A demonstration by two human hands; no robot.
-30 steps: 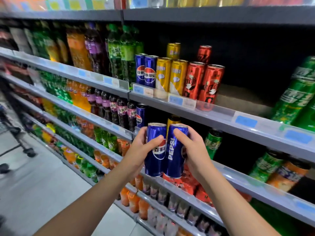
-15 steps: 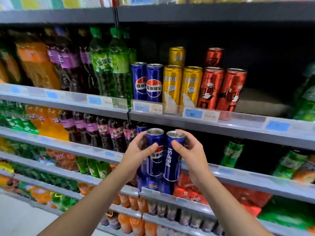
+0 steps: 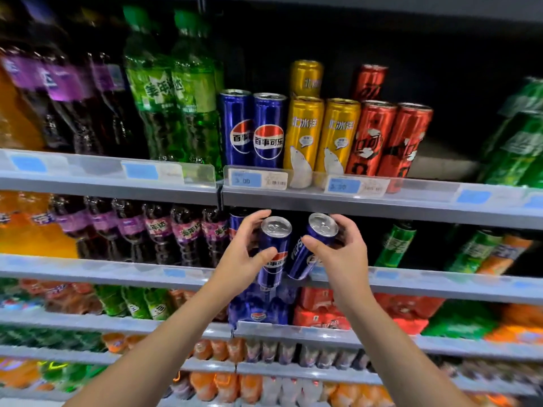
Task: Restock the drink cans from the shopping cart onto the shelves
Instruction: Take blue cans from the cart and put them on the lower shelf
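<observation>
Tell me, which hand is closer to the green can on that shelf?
Right. The right hand sits just left of the green can. The left hand is farther left, beyond both blue cans.

dark gap behind hands, purple bottles left, green bottle right

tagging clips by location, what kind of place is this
Most likely a shop's drinks aisle. Tiered shelves carry rows of soda bottles and cans, with price tags clipped along the shelf edges.
</observation>
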